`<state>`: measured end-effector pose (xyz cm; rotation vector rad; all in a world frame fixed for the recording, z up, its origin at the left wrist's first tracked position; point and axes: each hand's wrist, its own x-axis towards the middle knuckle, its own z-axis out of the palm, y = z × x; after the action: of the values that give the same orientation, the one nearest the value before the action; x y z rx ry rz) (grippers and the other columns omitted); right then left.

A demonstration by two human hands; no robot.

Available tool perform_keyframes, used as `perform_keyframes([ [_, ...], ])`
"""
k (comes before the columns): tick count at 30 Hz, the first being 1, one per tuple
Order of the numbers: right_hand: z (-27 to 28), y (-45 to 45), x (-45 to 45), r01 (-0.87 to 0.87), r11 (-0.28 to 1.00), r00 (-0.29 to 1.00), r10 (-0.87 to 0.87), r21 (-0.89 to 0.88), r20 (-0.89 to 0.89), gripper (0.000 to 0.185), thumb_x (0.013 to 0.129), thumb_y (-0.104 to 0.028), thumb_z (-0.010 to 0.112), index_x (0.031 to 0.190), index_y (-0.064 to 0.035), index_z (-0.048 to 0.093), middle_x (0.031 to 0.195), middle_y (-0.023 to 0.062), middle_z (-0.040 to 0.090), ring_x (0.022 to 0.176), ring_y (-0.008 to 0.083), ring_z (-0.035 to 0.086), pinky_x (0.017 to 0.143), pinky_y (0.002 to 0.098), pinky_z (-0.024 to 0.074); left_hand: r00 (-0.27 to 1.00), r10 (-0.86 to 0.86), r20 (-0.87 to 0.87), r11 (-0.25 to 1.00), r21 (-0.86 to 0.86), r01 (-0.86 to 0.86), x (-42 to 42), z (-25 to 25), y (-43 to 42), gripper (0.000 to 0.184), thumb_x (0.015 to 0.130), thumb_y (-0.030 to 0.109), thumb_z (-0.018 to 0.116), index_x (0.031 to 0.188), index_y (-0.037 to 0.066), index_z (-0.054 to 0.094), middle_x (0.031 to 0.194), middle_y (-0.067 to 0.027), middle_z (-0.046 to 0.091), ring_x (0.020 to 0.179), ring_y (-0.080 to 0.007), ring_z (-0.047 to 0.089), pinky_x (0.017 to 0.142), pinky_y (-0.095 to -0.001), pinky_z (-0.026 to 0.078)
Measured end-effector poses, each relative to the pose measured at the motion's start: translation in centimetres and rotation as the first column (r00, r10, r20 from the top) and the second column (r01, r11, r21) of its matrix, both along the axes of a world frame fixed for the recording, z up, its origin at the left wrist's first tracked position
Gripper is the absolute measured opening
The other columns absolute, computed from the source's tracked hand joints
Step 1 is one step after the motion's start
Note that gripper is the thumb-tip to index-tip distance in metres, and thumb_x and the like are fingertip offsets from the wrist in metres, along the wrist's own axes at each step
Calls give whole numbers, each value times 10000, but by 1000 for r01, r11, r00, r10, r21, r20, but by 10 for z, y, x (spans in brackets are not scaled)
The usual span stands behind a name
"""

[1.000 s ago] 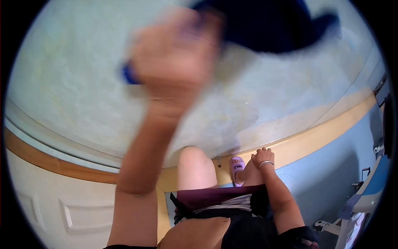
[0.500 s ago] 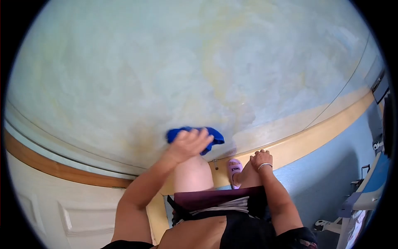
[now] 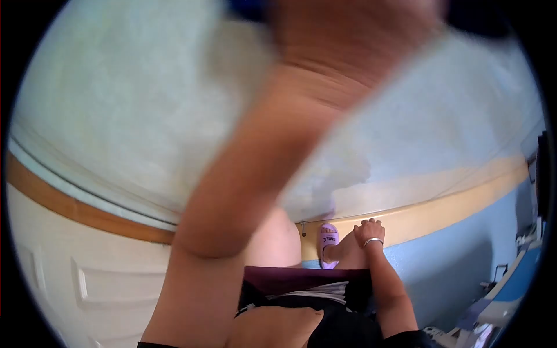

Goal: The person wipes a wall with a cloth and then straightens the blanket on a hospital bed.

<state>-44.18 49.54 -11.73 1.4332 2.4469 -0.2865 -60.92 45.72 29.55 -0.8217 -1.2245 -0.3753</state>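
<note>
"Left hand (image 3: pixel 354 29) is right up near the camera, blurry as anything, with bits of blue cloth (image 3: pixel 250 8) poking out on both sides. Anyone reckon it's got hold of it?"

"I'd say yeah, closed on it. Fingertips are cut off by the top edge so you don't see the actual grip, but the cloth looks clear of the pale mottled surface (image 3: pixel 133 116), and something's gotta be holding it up."

"What's the other one doing?"

"Right hand (image 3: pixel 369 232) is just parked on the right knee (image 3: pixel 350 250), fingers draped over it, nothing in it. Bracelet (image 3: pixel 373 240) on that wrist, purple slipper (image 3: pixel 328 234) on the foot next to it, beige ledge (image 3: pixel 441 214) running behind."

"OK so how far along does this look?"

"Somewhere in the middle, imo. Cloth's in hand, not put down anywhere, so I wouldn't call it finished. How much of the surface it's covered, no clue. What I can see looks much the same all over, and the left forearm (image 3: pixel 255 156) hides a big strip of it."

"There's a greyish patch (image 3: pixel 345 177) low down past the slipper. Leftover bit?"

"Could be, could just be a reflection, it's kinda shiny there. Can't tell from this angle. Same for whatever's beyond the top edge, that's out of shot, so no idea what's done or left up there."
</note>
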Motion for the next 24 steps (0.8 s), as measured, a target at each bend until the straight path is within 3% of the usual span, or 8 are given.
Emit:
perform_keyframes([
  [2, -2, 0, -3, -36, 999, 999, 35, 20, 22, 395, 817, -397, 457, 976, -85, 640, 1065, 108, 583, 1007, 272, 531, 829, 389, 457, 839, -542, 45, 829, -134, 543, 16, -47, 39, 168, 704, 207, 516, 736, 65, 599, 743, -83, 567, 769, -233, 512, 666, -445, 427],
  [5, -11, -1, -2, -32, 999, 999, 30, 43, 44, 379, 821, -408, 465, 946, -100, 647, 1029, 104, 592, 987, 270, 535, 815, 398, 456, 840, -542, -20, 816, -252, 520, 42, -132, 64, 238, 698, 217, 510, 836, 43, 595, 841, -74, 550, 805, -219, 509, 759, -417, 415],
  [6, -11, -2, -1, -45, 997, 998, 42, 55, 56, 376, 823, -408, 464, 944, -104, 648, 1024, 107, 593, 978, 271, 539, 810, 397, 459, 839, -544, -1, 783, -360, 508, 47, -167, 66, 256, 713, 220, 500, 819, 27, 631, 894, -97, 559, 907, -273, 512, 861, -516, 375],
  [9, -10, 0, -1, -29, 999, 997, 26, 43, 73, 390, 826, -420, 467, 959, -100, 644, 1040, 113, 596, 968, 289, 551, 816, 406, 465, 836, -549, 12, 580, -715, 391, 32, -247, 46, 256, 670, 232, 529, 819, 72, 663, 989, -83, 544, 993, -262, 479, 876, -425, 345],
  [12, -17, 3, 3, -61, 998, 993, 57, 34, 105, 415, 837, -442, 433, 987, -115, 640, 1060, 121, 594, 995, 288, 549, 837, 392, 459, 870, -492, -19, 593, -739, 320, 10, -274, 18, 257, 683, 251, 520, 831, 94, 660, 970, -55, 558, 1010, -246, 475, 881, -412, 327],
  [18, -5, 7, 8, -29, 1000, 995, 28, 3, 93, 408, 833, -432, 432, 981, -116, 643, 1065, 121, 593, 998, 292, 548, 839, 388, 457, 860, -475, 190, 831, -225, 509, -49, -149, -75, 106, 681, 175, 604, 779, 178, 565, 919, 5, 570, 765, -126, 523, 550, -282, 337],
  [22, 0, 7, 6, -55, 998, 995, 52, 30, 84, 391, 822, -419, 436, 991, -134, 644, 1068, 117, 593, 1001, 289, 545, 847, 380, 451, 977, -157, 141, 987, 58, 151, -148, -65, -161, 368, 627, 60, 615, 978, 168, 638, 989, -47, 612, 841, -225, 581, 683, -346, 442],
  [24, 0, 6, 0, -41, 999, 993, 38, 22, 116, 403, 818, -428, 431, 1017, -150, 643, 1097, 120, 585, 1031, 286, 539, 866, 380, 442, 971, -209, 112, 886, 441, 139, -187, -47, -189, 423, 578, 110, 657, 1000, 119, 622, 906, -45, 602, 827, -296, 533, 693, -390, 417],
])
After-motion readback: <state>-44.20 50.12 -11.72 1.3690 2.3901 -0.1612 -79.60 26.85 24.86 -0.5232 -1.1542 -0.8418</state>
